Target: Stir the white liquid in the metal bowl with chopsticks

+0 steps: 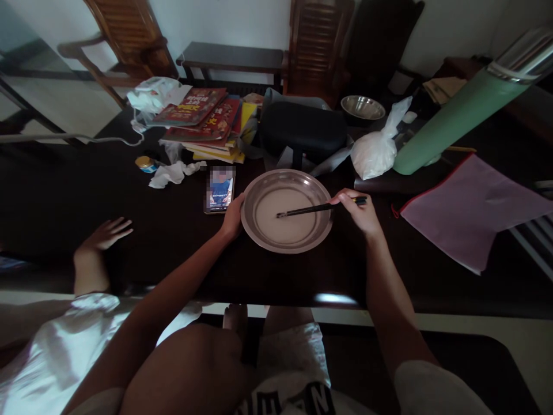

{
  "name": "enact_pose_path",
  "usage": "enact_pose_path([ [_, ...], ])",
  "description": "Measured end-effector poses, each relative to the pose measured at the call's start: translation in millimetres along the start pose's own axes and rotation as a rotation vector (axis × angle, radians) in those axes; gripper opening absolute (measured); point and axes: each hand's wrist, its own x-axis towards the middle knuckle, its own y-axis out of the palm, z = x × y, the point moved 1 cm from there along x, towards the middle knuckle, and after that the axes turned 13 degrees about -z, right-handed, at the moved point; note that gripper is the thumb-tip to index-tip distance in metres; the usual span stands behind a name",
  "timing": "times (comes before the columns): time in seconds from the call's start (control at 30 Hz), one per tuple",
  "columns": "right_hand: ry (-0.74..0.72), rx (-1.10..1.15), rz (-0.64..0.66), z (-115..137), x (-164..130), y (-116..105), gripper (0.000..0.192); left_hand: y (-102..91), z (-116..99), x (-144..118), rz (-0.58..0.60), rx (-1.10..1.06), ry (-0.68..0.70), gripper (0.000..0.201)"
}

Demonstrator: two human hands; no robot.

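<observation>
Right hand (362, 213) pinches dark chopsticks (319, 208) — tips in the whitish liquid of a metal dish (286, 218) on the worktop (173, 230); left hand (233, 218) cups its rim, fingers loosely curled.

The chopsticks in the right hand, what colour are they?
Black, seen in the head view: the chopsticks, held by the right hand, reach over the metal plate.

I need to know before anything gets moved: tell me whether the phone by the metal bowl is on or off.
On. The phone lies flat on the table, left of the bowl, and its screen glows with a colour picture.
</observation>
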Motion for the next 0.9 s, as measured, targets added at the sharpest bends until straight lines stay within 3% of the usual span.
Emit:
enact_pose_path([
  [0.17,0.009,0.024,-0.186,-1.5,1.0,-4.1,0.05,1.4,-2.4,-1.7,-0.017,-0.014,-0.035,0.03],
  [0.33,0.005,0.001,0.005,-0.8,0.0,0.4,0.049,0.3,0.4,0.6,0.009,0.013,-0.013,0.035],
  [0.5,0.0,0.029,-0.17,-2.8,1.2,-3.6,0.049,-2.6,6.7,5.7,-0.001,0.029,0.031,0.034],
  [0.57,0.013,0.042,-0.153,-3.0,0.7,-3.5,0.05,-3.7,8.1,6.9,-0.008,0.033,0.047,0.032],
  [0.7,-0.002,-0.007,0.003,1.0,-1.0,1.6,0.051,-3.7,8.5,6.3,-0.018,0.025,0.023,0.03],
  [0.9,0.011,0.028,-0.142,2.4,-0.3,-1.0,0.05,-0.8,5.3,2.4,0.002,-0.013,-0.01,0.032],
])
